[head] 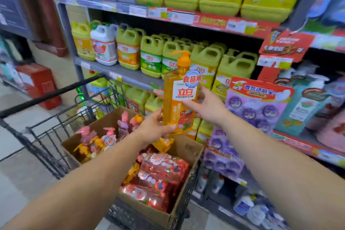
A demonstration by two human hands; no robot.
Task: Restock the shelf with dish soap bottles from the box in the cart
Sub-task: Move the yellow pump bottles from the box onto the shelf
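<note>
Orange dish soap bottle (pixel 180 97) is upright, held above the box (pixel 184 150) in the cart (pixel 46 136). Left hand (pixel 153 127) fingers curl round its base at 7 o'clock. Right hand (pixel 209 107) fingers wrap its label side at 3 o'clock. Shelf (pixel 130 76) lies behind.

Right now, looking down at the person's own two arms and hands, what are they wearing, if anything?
Nothing that shows. Both forearms are bare from the bottom edge of the picture to the wrists: no sleeves, no gloves. The left hand and the right hand carry no ring, watch, bracelet or marking that can be made out. Anything worn above the elbows lies outside the view.
</note>
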